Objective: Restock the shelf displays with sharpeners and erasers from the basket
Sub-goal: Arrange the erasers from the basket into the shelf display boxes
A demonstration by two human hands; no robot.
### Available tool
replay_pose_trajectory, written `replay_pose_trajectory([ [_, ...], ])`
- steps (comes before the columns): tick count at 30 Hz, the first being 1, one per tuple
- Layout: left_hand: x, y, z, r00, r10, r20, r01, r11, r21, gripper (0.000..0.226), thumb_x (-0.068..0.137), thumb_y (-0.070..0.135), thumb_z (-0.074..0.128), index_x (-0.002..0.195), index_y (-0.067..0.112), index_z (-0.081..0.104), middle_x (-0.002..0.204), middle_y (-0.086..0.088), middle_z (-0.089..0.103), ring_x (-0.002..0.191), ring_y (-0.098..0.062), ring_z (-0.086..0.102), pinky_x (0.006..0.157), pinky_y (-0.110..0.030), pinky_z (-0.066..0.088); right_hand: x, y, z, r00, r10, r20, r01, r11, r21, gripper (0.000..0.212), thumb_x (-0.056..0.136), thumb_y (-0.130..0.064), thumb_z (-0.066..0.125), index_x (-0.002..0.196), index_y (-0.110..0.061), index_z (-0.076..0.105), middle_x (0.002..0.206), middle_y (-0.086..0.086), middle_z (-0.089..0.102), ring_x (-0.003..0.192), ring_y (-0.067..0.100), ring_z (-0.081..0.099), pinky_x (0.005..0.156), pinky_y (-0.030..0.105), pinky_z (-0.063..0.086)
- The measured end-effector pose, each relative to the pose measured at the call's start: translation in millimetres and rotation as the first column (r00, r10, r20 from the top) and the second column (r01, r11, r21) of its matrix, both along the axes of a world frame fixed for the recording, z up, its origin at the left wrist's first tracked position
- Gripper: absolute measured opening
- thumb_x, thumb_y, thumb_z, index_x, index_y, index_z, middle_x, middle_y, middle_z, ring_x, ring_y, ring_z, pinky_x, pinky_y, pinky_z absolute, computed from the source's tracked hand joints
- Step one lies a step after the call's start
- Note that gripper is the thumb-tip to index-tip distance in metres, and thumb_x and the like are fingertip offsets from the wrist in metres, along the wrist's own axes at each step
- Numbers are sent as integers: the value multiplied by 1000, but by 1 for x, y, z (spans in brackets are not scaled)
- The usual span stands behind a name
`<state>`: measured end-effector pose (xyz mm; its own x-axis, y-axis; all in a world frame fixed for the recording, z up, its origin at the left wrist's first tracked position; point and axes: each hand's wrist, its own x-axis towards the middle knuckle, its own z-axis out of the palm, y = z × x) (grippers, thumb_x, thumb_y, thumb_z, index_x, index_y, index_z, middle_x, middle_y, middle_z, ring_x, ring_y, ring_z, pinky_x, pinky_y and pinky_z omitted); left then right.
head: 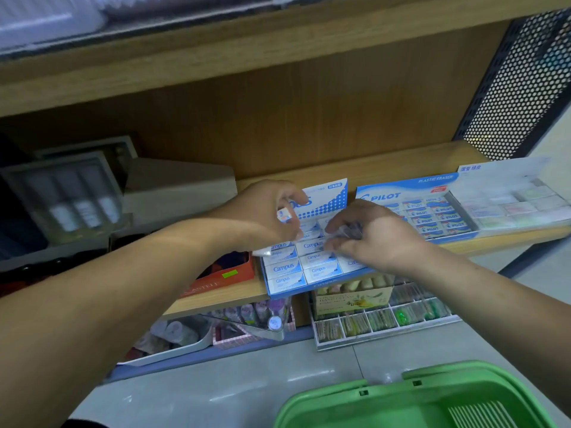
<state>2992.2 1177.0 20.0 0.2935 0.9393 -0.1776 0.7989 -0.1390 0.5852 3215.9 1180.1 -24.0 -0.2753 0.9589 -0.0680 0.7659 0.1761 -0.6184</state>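
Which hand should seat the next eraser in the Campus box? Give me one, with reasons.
Left. The left hand pinches a small eraser directly above the Campus eraser box. The right hand is down among the box's rows, its grasp too blurred to read.

Campus erasers (pixel 283 268) in display box (pixel 330 202), green basket (pixel 340 400)

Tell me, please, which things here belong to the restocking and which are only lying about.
Job: Campus box, Pilot box, basket, eraser in left hand, right hand over the Campus box.
Lying about: orange box, pen tray, grey trays, mesh panel.
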Motion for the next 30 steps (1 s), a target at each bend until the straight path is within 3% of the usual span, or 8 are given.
replay_pose_trajectory([
  [3,17,-9,-1,988,5,152,4,998,-59,80,86,22,82,152,34,39,109,21,74,108,21,55,85,7,36,-1,-10,14,883,-129,-451,56,983,-173,18,81,-32,86,89,-20,77,69,-7,60,53,1,50,50,14,39],
  [8,44,-12,-7,966,-39,256,45,999,-17,106,86,17,78,161,42,8,116,19,73,105,6,67,89,-12,51,4,-19,28,825,-189,-533,-26,929,-370,20,84,-32,82,92,-16,74,58,-6,58,50,15,37,43,19,24],
  [11,53,-9,-11,955,-86,284,96,995,-23,110,84,19,82,160,47,7,120,20,68,112,8,63,100,-17,50,11,-19,29,817,-246,-521,-5,901,-433,17,85,-29,81,93,-16,75,62,0,58,47,13,37,43,18,23],
  [14,51,-3,-8,983,-126,135,126,992,5,96,76,30,89,154,43,35,129,23,62,118,9,57,104,-18,44,18,-15,25,833,-254,-492,20,902,-431,4,86,-24,79,86,-21,76,71,2,67,47,13,37,42,19,24],
  [17,50,-1,-3,997,-57,57,54,997,53,49,77,32,89,121,36,67,114,16,68,85,17,61,71,-3,46,25,-10,19,798,-327,-506,85,892,-443,8,86,-18,77,80,-24,78,73,5,62,46,13,37,44,19,22],
  [21,64,-1,-7,980,24,197,-15,999,-46,27,83,28,86,108,29,74,102,3,69,64,-2,64,55,-18,53,43,-9,24,830,-308,-465,82,891,-446,6,83,-24,81,89,-22,80,88,12,76,48,12,37,47,22,22],
  [26,93,11,-13,977,117,178,-105,992,-75,29,71,29,95,91,22,75,86,-1,74,66,-7,68,57,-22,57,107,13,25,947,-220,-235,205,975,-85,7,79,-16,85,80,-13,79,75,-6,74,61,-4,62,63,22,46],
  [30,134,23,-21,988,88,129,-80,995,-65,23,75,32,92,85,18,78,79,1,76,74,-12,72,68,-32,58,156,13,6,976,-215,20,215,976,15,21,75,-38,86,87,-24,77,90,-7,73,89,8,67,86,31,53],
])
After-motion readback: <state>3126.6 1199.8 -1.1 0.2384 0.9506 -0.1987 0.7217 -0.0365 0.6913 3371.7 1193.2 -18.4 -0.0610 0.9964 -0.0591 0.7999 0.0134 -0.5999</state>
